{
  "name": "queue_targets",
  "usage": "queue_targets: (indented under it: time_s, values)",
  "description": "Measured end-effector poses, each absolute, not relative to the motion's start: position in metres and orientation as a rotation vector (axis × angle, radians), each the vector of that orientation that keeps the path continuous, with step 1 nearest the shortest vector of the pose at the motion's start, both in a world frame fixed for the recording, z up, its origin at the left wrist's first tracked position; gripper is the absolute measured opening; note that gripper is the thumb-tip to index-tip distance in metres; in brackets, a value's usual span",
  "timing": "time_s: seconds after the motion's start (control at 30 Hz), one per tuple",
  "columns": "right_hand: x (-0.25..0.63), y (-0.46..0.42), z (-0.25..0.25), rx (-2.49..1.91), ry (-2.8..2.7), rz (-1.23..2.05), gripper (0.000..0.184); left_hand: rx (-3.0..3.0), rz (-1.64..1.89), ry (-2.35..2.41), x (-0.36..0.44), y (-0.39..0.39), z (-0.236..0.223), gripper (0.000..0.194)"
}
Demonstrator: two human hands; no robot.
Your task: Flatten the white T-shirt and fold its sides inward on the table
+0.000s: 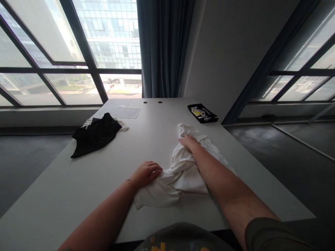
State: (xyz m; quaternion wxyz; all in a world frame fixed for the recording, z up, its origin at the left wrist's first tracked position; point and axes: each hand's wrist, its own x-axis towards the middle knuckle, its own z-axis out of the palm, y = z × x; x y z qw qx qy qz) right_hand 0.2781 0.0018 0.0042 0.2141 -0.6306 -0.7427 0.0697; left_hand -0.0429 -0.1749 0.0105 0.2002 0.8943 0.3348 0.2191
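Observation:
A crumpled white garment (188, 179), seemingly a shirt, lies bunched on the white table in front of me. My left hand (147, 173) is at its near left edge, with fingers curled together on the fabric. Farther away, my right hand (190, 141) grips a bunched part near the garment's far end. My right forearm crosses over the garment and hides some of its right side. The folds conceal its full shape.
At the table's (91, 188) left edge lies a black garment (96, 136) over some white cloth (123, 126). Printed papers (128, 112) lie behind it. A folded black item with white and yellow print (202, 113) rests at the far right edge. A curtain (164, 48) hangs beyond.

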Motion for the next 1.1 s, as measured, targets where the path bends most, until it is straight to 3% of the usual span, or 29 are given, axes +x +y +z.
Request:
queue_targets:
  time_s: [0.17,0.33,0.43,0.53,0.7,0.83,1.1]
  values:
    - [0.212,-0.014,-0.007,-2.025,-2.018,0.237,0.056,2.440,0.741,1.072,-0.064,-0.160,0.009,0.032]
    - [0.170,-0.052,-0.011,-1.640,-2.358,0.388,0.059,2.284,1.065,1.488,-0.098,-0.132,-0.006,0.028]
    - [0.163,-0.077,-0.013,-1.312,-2.509,0.526,0.054,2.094,1.192,1.877,-0.113,-0.118,-0.017,0.041]
    - [0.163,-0.098,-0.014,-1.024,-2.587,0.612,0.047,1.991,1.014,2.063,-0.117,-0.114,-0.023,0.047]
    - [0.174,-0.114,-0.015,-0.875,-2.513,0.575,0.035,2.019,0.757,2.107,-0.108,-0.121,-0.019,0.028]
    - [0.197,-0.112,-0.013,-0.996,-2.356,0.415,0.031,1.945,0.777,2.156,-0.106,-0.127,-0.012,0.026]
    - [0.292,-0.116,-0.040,-1.588,-2.168,0.113,0.036,1.659,1.254,1.970,-0.104,-0.133,-0.005,0.031]
